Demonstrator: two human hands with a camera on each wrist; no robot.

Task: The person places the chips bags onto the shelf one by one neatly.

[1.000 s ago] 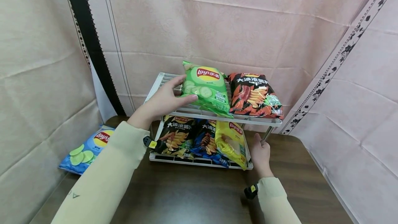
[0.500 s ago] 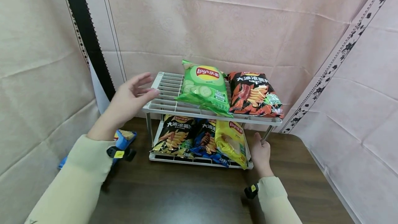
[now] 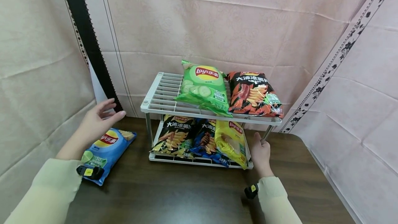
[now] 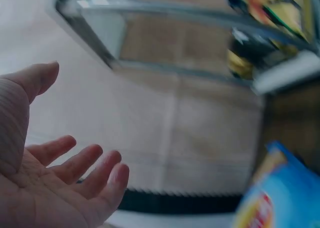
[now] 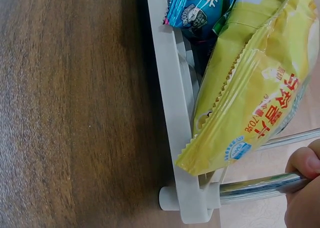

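Observation:
My left hand (image 3: 94, 123) is held above a blue bag of potato chips (image 3: 109, 156) on the left of the table, fingers spread and holding nothing. In the left wrist view the palm and loosely bent fingers face the blurred rack. My right hand (image 3: 260, 155) grips the front right metal leg (image 5: 255, 188) of a white two-tier wire rack (image 3: 166, 94). On the upper shelf lie a green chip bag (image 3: 203, 89) and a black-and-red chip bag (image 3: 255, 94). The lower shelf bears a black chip bag (image 3: 175, 136), a dark blue one (image 3: 207, 141) and a yellow one (image 3: 229, 141).
The rack stands on a dark wooden table (image 3: 174, 193), close to its back edge. Pale cloth curtains (image 3: 217, 20) enclose the table at the back and both sides. A black strip (image 3: 90, 40) runs down the left back corner.
My left hand has let go of the green chip bag and moved left and down to above the blue bag. The green bag stays on the upper shelf; my right hand has not moved.

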